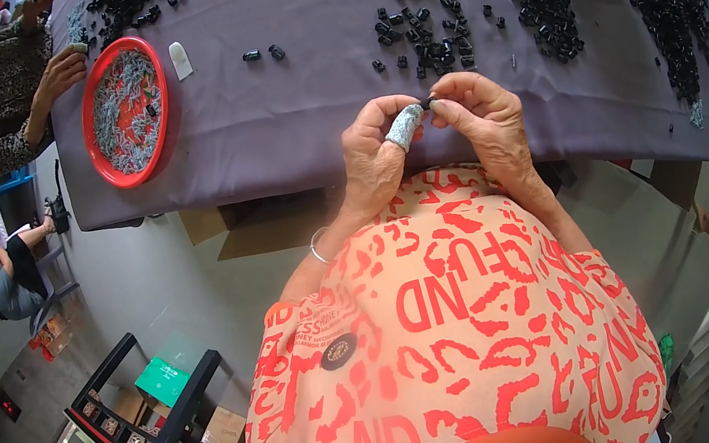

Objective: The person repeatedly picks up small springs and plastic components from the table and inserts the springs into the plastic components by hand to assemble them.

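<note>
Small black part: I see the left hand and right hand pinching it. Its scant gripping surface could let it slip.

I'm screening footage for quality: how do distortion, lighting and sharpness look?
Head view: fisheye bending tips the seated person at left sideways, and black vignetting swallows the corners; head view: light is fairly even, with glints on the black pieces; head view: the left hand and right hand look reasonably sharp, but the small dark piece between them lacks readable detail.
</note>
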A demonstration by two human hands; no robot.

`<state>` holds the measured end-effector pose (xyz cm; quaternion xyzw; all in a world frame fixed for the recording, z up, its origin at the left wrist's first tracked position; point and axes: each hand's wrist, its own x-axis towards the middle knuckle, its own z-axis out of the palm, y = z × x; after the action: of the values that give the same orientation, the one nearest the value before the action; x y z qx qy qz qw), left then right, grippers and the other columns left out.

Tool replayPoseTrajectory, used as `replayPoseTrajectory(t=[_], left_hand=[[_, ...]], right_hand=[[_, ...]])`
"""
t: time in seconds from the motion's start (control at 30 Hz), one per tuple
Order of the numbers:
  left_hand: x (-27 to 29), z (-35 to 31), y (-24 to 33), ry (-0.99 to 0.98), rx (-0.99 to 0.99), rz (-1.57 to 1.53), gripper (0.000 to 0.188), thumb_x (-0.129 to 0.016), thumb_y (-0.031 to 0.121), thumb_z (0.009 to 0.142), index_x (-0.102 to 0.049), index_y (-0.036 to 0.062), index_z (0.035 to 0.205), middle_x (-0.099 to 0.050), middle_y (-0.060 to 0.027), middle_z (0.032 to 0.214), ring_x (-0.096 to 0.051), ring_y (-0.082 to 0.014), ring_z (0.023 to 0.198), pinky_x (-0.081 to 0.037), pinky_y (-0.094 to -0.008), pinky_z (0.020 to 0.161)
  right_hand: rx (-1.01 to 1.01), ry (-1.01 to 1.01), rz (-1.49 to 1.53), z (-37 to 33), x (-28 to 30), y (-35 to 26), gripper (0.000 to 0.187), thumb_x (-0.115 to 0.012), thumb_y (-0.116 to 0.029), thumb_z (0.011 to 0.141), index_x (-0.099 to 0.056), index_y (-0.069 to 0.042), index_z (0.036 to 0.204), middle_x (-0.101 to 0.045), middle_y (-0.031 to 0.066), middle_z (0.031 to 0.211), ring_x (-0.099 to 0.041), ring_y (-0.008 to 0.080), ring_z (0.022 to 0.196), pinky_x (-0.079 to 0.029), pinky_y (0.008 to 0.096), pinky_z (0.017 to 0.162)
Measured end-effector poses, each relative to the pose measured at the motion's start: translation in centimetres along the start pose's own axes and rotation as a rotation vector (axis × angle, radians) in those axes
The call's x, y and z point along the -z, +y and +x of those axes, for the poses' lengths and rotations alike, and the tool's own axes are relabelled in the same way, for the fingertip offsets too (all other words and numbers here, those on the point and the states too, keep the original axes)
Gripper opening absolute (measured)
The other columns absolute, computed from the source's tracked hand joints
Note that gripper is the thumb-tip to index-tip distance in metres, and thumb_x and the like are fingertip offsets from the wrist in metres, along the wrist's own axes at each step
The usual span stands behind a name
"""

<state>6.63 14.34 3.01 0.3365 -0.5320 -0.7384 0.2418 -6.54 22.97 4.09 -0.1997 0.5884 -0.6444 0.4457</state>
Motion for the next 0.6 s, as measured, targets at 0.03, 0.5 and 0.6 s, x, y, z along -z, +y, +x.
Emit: replayPoseTrajectory(t=[0.03, 0.5, 0.6], left_hand=[[0.0, 0.0, 0.0, -0.002, -0.010, 0.018, 0.013, -0.059, 0.002, 0.090, -0.061, -0.0013, 0.102, -0.063, -0.0012, 0.085, -0.057, -0.0068, 0.077, -0.047, -0.0201, 0.070], [1.8, 2.0, -1.6, 0.077, -0.758, 0.920, 0.022, -0.068, 0.000, 0.069, -0.065, 0.0064, 0.091, -0.059, -0.0072, 0.097, -0.052, -0.0280, 0.095, -0.044, -0.0364, 0.082], [2.2, 1.8, -1.4, 0.072, -0.741, 1.007, 0.023, -0.068, 0.001, 0.068, -0.064, 0.0061, 0.090, -0.058, -0.0074, 0.099, -0.051, -0.0274, 0.097, -0.043, -0.0366, 0.083]], right_hand=[[-0.014, -0.011, 0.003, 0.0, 0.1, 0.0, 0.015, -0.062, 0.002, 0.087, -0.063, 0.002, 0.102, -0.065, 0.0025, 0.089, -0.061, 0.0079, 0.077, -0.050, 0.0210, 0.074], [0.745, -0.116, -0.806, 1.5, -0.1, 2.1, 0.020, -0.062, 0.010, 0.076, -0.060, 0.002, 0.094, -0.062, 0.0144, 0.088, -0.063, 0.0275, 0.077, -0.051, 0.0315, 0.070], [0.765, -0.143, -0.877, 1.9, -0.3, 1.9, 0.019, -0.062, 0.010, 0.076, -0.059, 0.002, 0.093, -0.061, 0.0144, 0.088, -0.063, 0.0285, 0.079, -0.051, 0.0336, 0.070]])
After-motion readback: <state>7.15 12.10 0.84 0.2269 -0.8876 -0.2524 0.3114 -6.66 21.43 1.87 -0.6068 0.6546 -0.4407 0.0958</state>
